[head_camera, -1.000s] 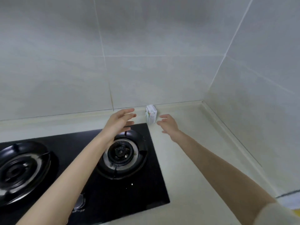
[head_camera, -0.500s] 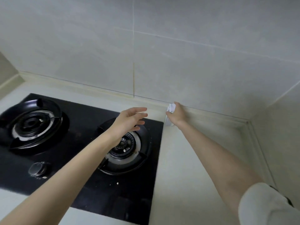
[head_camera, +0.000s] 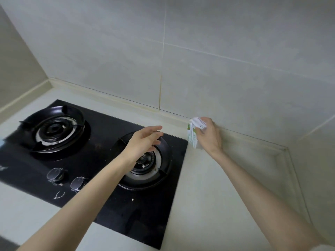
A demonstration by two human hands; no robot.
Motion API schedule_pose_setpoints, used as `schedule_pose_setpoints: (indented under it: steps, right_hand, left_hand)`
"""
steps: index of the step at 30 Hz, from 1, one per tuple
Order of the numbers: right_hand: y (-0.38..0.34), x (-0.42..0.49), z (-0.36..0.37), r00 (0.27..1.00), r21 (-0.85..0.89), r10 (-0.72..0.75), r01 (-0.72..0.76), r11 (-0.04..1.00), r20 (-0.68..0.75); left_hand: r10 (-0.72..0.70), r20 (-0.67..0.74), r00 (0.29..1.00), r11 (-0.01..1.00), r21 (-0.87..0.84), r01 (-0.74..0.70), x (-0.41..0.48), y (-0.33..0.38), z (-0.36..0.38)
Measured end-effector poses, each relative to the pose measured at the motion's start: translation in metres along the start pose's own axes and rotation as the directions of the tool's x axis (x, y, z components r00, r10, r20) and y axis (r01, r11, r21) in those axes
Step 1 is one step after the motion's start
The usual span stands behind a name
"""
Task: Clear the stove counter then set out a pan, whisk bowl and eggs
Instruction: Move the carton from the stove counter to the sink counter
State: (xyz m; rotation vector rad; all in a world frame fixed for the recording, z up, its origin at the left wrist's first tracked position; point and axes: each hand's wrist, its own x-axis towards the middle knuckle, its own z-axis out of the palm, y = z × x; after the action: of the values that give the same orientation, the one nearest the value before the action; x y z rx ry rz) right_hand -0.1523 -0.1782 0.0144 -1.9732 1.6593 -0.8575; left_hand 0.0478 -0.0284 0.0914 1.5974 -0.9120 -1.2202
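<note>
So far left there's a blurry bit of something blue [head_camera: 1,143] at the frame edge, can't make out what it is. Next comes the black glass hob [head_camera: 112,211] set into the pale bench [head_camera: 217,205], with the left burner [head_camera: 54,129] sitting bare and two round knobs [head_camera: 54,175] side by side on the front strip of the glass. Moving along, the left hand [head_camera: 143,142] hangs over the right burner [head_camera: 157,171], fingers stretched out loosely and pointing right, holding nothing and not touching the hob as far as I can see. Just past the hob's far right corner is the small white and green carton [head_camera: 193,134], tilted, close to the back wall. The right hand [head_camera: 211,136] has its fingers wrapped round the carton from the right side, thumb over the top. Honestly can't tell if the carton's bottom is on the bench or just off it. Behind it all is the grey tiled wall [head_camera: 235,78], which meets a side wall in the corner further right.
</note>
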Motion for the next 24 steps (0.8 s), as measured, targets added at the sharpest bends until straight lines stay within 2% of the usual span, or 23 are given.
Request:
schedule_pose_setpoints:
  steps: [3,5,11,19,24]
  right_hand:
    - [-0.035,-0.014,-0.02,0.992,0.115,-0.127,0.126,0.985,-0.004]
    - [-0.062,-0.024,-0.03,0.987,0.217,-0.163,0.156,0.963,0.011]
    - [-0.146,-0.064,-0.031,0.925,0.364,-0.333,0.251,0.897,0.182]
    - [-0.271,-0.15,0.024,0.768,0.505,-0.559,0.364,0.783,0.313]
    - [-0.361,-0.23,0.072,0.643,0.589,-0.664,0.384,0.711,0.381]
  left_hand:
    - [0.037,-0.013,0.999,0.999,-0.011,-0.037,-0.01,0.005,-0.005]
    - [0.069,-0.033,0.997,0.997,-0.02,-0.069,-0.021,0.008,-0.013]
    - [0.147,-0.121,0.982,0.989,0.002,-0.148,-0.07,0.006,-0.057]
    - [0.17,-0.322,0.931,0.984,-0.002,-0.18,-0.174,-0.025,-0.169]
    - [0.182,-0.485,0.855,0.976,-0.013,-0.216,-0.263,-0.051,-0.254]
